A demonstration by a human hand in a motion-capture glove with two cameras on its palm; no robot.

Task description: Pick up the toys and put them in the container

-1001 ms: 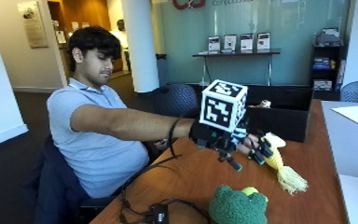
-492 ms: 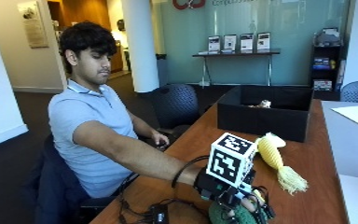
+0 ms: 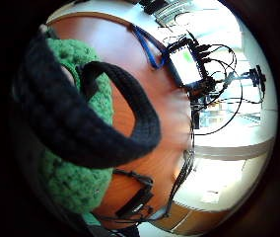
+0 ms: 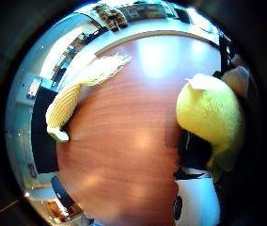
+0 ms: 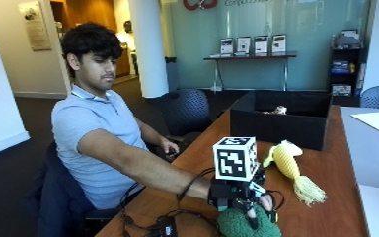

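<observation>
We see the gloved right hand (image 5: 245, 200) curling its fingers (image 5: 250, 219) over the green crocheted toy (image 5: 247, 224) at the worktop's (image 5: 334, 187) near edge. The black container (image 5: 282, 118) sits well apart (a yellow crocheted toy (image 5: 288, 163) lies between), so the soft toy could slip out during that carry.

Yellow plush toy (image 4: 208, 113) close against the palm (wooden table (image 4: 124, 141) beneath), knitted corn toy (image 4: 77, 94) well apart.
</observation>
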